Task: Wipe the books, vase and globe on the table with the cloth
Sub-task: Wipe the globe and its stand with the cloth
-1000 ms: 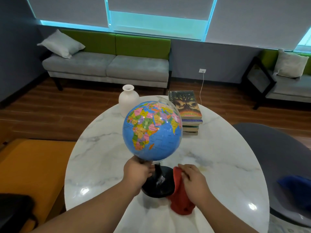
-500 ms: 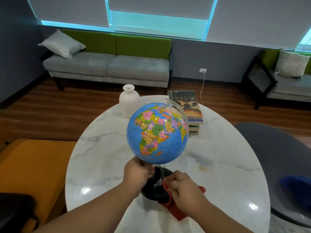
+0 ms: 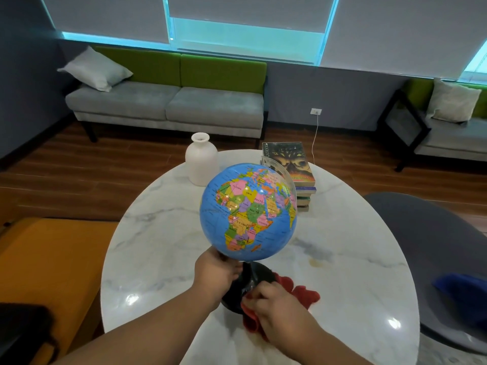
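Observation:
A blue globe (image 3: 247, 212) with coloured countries stands on a black base (image 3: 253, 283) near the front of the round white marble table (image 3: 163, 248). My left hand (image 3: 214, 272) grips the globe's stem just under the ball. My right hand (image 3: 274, 304) presses a red cloth (image 3: 303, 293) against the front right of the base. Part of the cloth is hidden under the hand. A white vase (image 3: 200, 160) stands upright at the table's far side, and a stack of books (image 3: 292, 169) lies to its right, behind the globe.
A dark grey chair (image 3: 432, 248) with a blue cloth (image 3: 463, 288) on it stands right of the table. An orange seat (image 3: 52, 262) is at the left. A grey and green sofa (image 3: 168, 101) lines the far wall; another seat (image 3: 445, 127) is at far right.
My right hand has moved the red cloth from the base's right side around to its front. The globe leans a little more to the right. My left hand keeps its grip.

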Motion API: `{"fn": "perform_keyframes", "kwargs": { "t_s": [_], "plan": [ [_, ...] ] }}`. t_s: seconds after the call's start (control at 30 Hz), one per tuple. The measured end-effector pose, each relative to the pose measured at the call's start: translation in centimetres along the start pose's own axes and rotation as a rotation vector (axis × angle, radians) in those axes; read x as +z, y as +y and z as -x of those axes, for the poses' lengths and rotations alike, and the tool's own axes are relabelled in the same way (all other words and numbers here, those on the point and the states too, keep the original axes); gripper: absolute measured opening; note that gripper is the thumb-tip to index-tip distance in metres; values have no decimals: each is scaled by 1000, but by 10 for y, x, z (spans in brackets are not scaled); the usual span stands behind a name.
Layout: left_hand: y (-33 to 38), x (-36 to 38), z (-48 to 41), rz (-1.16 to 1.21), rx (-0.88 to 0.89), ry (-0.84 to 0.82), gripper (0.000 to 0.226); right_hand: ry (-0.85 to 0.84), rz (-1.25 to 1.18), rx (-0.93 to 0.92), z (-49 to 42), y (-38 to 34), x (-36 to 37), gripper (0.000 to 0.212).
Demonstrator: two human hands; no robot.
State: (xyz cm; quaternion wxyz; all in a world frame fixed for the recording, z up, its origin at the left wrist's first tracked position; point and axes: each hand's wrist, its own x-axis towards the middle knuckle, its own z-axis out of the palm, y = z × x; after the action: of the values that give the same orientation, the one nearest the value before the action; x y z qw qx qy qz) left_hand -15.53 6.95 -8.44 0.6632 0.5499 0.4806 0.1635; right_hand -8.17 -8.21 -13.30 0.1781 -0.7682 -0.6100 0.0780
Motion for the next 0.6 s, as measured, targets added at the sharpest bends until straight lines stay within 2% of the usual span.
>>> {"fn": "perform_keyframes", "kwargs": {
  "t_s": [0.1, 0.17, 0.3, 0.37, 0.43, 0.53, 0.6],
  "plan": [
    [-1, -1, 0, 5, 8, -16, 11, 87, -110, 131, 9, 12, -12, 27],
    [-1, -1, 1, 10, 14, -11, 10, 132, -82, 178, 8, 14, -16, 30],
    [2, 7, 1, -19, -4, 65, 12, -39, 21, 26, -7, -16, 1, 39],
    [2, 9, 2, -41, -10, 70, 15, -71, 48, -1, -9, -18, 7, 44],
    [1, 8, 3, -15, -34, 59, 18, -16, 56, -5, -3, -4, 4, 39],
    [0, 3, 1, 62, -78, 45, 19, 127, 8, 124, 6, 5, -17, 23],
    [3, 4, 2, 111, -92, 48, 19, 149, -68, 200, 3, -2, -24, 27]
  ]
}}
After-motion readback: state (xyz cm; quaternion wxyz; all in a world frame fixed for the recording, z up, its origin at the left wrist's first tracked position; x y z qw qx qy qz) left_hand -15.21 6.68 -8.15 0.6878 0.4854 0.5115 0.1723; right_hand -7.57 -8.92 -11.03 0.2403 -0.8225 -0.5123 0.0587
